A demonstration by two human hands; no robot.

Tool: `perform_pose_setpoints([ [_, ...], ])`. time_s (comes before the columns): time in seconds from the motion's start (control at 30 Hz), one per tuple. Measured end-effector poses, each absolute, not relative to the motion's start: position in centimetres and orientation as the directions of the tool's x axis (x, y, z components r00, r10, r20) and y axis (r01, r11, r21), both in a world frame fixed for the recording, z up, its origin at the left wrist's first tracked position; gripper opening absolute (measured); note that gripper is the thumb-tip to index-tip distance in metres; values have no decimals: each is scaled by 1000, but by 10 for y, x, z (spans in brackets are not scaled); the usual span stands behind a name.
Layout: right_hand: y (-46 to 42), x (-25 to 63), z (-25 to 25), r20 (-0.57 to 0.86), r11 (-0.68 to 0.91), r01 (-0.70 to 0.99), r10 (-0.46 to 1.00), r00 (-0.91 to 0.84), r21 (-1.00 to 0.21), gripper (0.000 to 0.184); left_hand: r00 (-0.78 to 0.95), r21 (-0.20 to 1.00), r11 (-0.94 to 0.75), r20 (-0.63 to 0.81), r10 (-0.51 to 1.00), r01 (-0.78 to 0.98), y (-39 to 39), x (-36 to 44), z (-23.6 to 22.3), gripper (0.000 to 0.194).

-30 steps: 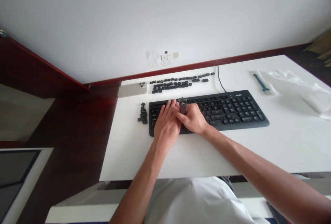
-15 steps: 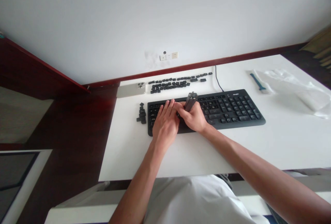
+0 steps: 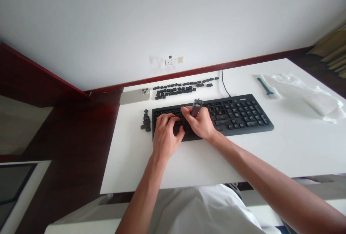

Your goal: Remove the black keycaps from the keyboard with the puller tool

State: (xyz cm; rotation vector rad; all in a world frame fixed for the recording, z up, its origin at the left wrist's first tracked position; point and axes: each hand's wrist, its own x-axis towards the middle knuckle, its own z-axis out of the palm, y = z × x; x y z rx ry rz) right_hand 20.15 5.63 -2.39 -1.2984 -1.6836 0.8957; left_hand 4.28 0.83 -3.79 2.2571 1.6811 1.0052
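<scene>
A right hand [image 3: 200,122] closes around a dark keycap puller [image 3: 196,107], thumb and fingers wrapped on its shaft, the tool standing nearly upright over the keyboard with its lower end hidden in the grip. Just beside it, the left hand [image 3: 166,136] sits with fingers curled down on the left part of a black full-size keyboard [image 3: 238,118]; whether those fingers pinch a key or only rest on the keys cannot be told from this view. The puller looks stiff and light, and its shaft seems the natural place to hold it. Left of the keyboard, a small heap of loose black keycaps [image 3: 146,120] lies on the white bench [image 3: 189,165], and more keycaps [image 3: 173,91] sit in loose rows beyond its far edge. They look like light, stiff plastic, small and smooth enough to skitter if nudged, and are probably best taken by their side edges. Beyond the keyboard's far left corner rests a pale smartphone [image 3: 134,96]. The keyboard's cable [image 3: 225,82] runs from its far edge toward the wall, and well to its right lies a crumpled white sheet [image 3: 300,95], with a teal-handled tool [image 3: 264,85] at its edge.
</scene>
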Motion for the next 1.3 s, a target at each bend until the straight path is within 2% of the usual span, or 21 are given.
perform_pose_setpoints([
  [0.13,56,202,-26,171,248,451,964,-204,-857,44,134,490,-346,417,899,800,11,44,-40,20],
  [0.3,57,201,-25,162,231,471,970,-184,-851,46,124,482,-332,413,902,811,15,46,-41,10],
  [0.57,57,201,-28,188,253,465,965,-181,-849,48,177,305,-293,356,918,906,18,55,-39,8],
  [0.73,58,201,-27,184,247,459,967,-178,-854,47,190,264,-294,359,914,919,18,56,-40,4],
  [0.83,58,200,-27,180,244,462,967,-180,-853,49,182,287,-299,372,910,910,17,55,-41,4],
  [0.97,59,202,-28,181,245,485,968,-174,-840,49,142,424,-327,412,900,844,16,51,-42,15],
  [1.07,60,206,-26,184,261,487,962,-200,-833,30,86,523,-333,440,894,785,16,48,-42,28],
  [1.13,62,209,-23,174,274,500,956,-238,-822,12,69,548,-336,450,890,766,16,46,-42,34],
  [1.17,62,211,-22,168,283,511,951,-260,-811,9,65,552,-339,455,888,762,16,46,-42,35],
  [1.3,65,217,-22,170,358,537,914,-368,-764,30,37,532,-332,489,871,779,14,44,-41,32],
])
